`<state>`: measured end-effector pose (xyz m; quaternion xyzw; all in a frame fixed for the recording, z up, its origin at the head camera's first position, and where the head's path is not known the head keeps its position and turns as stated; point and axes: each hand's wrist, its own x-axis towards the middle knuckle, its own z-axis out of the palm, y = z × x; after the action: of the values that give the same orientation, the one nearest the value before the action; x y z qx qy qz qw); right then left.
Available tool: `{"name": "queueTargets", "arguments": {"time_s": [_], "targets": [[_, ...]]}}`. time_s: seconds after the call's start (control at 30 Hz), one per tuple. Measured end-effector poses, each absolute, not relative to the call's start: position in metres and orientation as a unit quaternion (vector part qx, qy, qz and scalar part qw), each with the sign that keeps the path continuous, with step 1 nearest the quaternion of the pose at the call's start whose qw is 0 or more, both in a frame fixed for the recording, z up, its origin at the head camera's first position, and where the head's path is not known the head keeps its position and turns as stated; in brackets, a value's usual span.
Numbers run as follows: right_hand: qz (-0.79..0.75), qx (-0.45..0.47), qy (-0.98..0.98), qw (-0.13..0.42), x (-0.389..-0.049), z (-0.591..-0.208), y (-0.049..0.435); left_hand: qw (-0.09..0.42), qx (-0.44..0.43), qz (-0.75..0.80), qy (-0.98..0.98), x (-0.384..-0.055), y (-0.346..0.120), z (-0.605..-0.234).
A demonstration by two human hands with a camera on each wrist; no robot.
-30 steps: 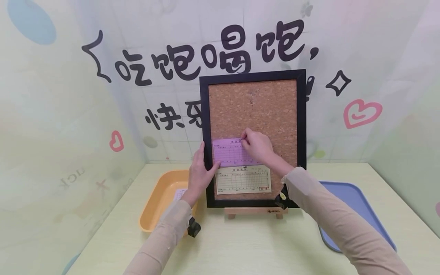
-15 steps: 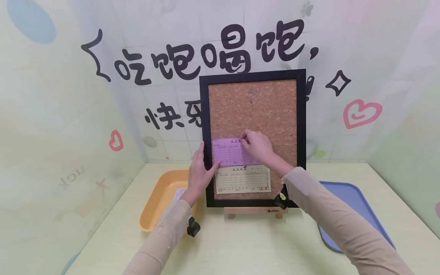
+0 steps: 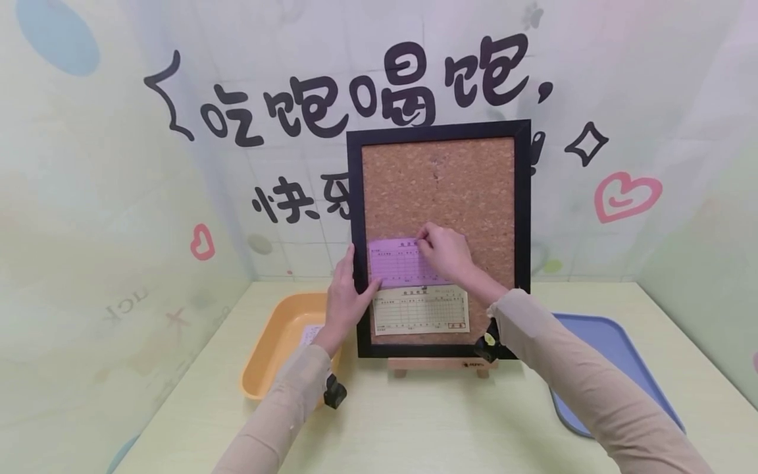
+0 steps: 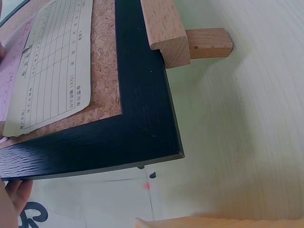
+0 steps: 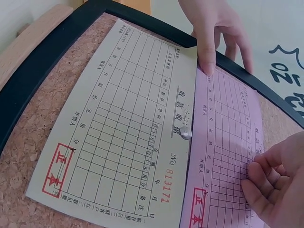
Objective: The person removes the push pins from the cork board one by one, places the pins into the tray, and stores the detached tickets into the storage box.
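Evidently the work sits with the pink-purple printed paper slip (image 3: 387, 264), which lies against the lower left part of the brown corkboard (image 3: 438, 187), directly above a pale yellow printed paper slip (image 3: 417, 313). Its long lower edge meets the yellow one's top; whether they overlap slightly I cannot tell.

The person's left grip (image 3: 348, 293) is narrow around the black rectangular frame (image 3: 356, 184): thumb in front on the lower left corner of the purple slip, fingers behind. That seems to serve two ends, keeping the paper flat and level while bracing the board against pressure from the front. Such bracing makes sense, since the board merely leans upright on a small light-wood easel (image 3: 426, 363).

The right grip (image 3: 447, 250) pinches at the middle of the purple slip's top edge; whether a pin is hidden between the fingertips I cannot tell. A round silver pin (image 5: 185, 133) fixes the yellow slip at that same spot, which may explain the choice.

On the pale tabletop (image 3: 414, 421), an orange plastic tray (image 3: 274, 349) stands left with another paper (image 3: 309, 334) inside, probably within easy reach; a flat blue tray (image 3: 612, 349) lies to the right.
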<state>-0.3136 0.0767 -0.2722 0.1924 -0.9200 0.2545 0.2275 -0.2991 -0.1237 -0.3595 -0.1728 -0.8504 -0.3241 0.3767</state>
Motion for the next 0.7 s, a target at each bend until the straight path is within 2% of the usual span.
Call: {"name": "queueTargets", "arguments": {"time_s": [0.7], "targets": [[0.332,0.233,-0.901,0.153,-0.31,-0.268,0.092,0.377,-0.166,-0.307,-0.858,-0.296,-0.123,-0.355]]}}
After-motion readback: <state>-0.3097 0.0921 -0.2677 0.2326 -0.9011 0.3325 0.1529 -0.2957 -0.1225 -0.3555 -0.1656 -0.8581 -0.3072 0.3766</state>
